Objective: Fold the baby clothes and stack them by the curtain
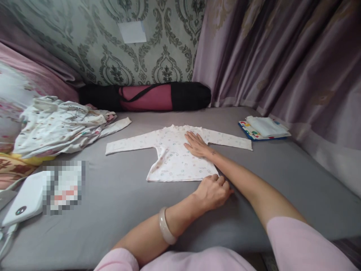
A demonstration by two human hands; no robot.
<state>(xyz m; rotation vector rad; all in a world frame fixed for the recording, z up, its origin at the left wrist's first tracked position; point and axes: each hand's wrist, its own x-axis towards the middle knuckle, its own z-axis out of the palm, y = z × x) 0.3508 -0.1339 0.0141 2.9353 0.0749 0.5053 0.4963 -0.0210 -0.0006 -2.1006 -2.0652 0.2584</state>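
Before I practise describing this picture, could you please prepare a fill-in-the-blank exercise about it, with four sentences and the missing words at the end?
1. The hand lying flat on the white shirt is the person's ______ one.
2. A pale bangle is worn on the person's ______ arm.
3. The long bag by the wall is ______ at both ends and reddish in the middle.
4. The plain sheet under the shirt is ______ in colour.

Missing words: right; left; black; grey.
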